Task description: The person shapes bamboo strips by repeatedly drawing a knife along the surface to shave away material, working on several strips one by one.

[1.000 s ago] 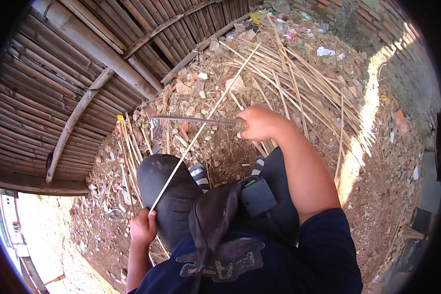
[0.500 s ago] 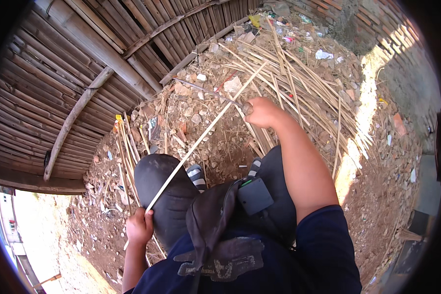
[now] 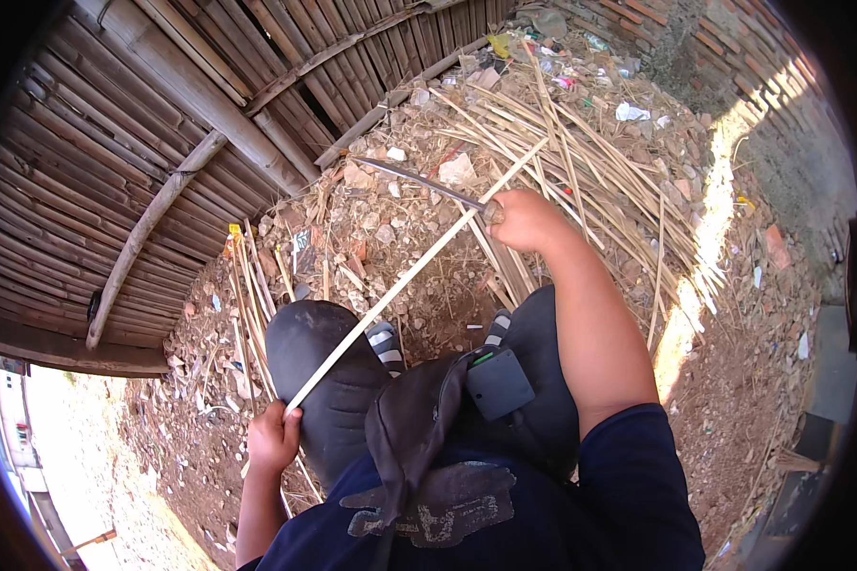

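Observation:
My left hand [image 3: 272, 438] is closed around the near end of a long, pale bamboo strip [image 3: 390, 297], beside my left knee. The strip slants up across that knee to the far right. My right hand [image 3: 528, 221] grips the handle of a long-bladed knife [image 3: 419, 179], its blade pointing left and away from me. Close to the handle, the blade meets the strip not far from its far end. Most of the handle is hidden in my fist.
Many cut strips lie in a pile [image 3: 600, 181] at the far right. A smaller bundle [image 3: 250, 295] rests left of my knee. Stones and litter cover the dirt. A bamboo-slat wall [image 3: 95, 190] stands left, a brick wall [image 3: 733, 48] far right. A dark box [image 3: 500, 383] sits on my lap.
My right hand and the knife have shifted a little right and toward me. The strip's far end has swung slightly right and nearer. My left hand keeps its hold, barely moved.

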`<state>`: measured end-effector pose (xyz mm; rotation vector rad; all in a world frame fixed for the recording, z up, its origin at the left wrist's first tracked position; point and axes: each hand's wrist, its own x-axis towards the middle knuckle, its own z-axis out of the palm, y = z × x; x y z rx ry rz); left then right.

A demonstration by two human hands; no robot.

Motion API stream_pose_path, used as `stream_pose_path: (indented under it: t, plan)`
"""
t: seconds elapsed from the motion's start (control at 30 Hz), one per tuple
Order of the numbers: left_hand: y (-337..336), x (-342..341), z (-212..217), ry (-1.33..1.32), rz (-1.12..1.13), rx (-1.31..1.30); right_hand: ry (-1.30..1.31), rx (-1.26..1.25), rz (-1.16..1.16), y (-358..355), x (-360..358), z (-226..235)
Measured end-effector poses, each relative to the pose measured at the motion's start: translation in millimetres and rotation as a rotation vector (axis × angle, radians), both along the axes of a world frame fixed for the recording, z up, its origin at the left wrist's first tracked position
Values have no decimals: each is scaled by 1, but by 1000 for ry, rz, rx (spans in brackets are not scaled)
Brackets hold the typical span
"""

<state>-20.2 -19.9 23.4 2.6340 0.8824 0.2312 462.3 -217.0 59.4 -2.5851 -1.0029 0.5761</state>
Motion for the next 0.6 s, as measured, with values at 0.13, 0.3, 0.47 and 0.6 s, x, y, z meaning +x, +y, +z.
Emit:
stream_pose_path:
  t: [0.13,0.3,0.47,0.6]
  plan:
    - [2,0,0,12,-20,-8,11,-79,82,3,-21,11]
    - [3,-2,-4,2,14,-63,13,-3,136,2,-13,3]
    - [-5,3,5,15,32,-22,-8,17,34,1,0,1]
    - [-7,0,14,7,33,-59,-14,85,59,-6,-15,15]
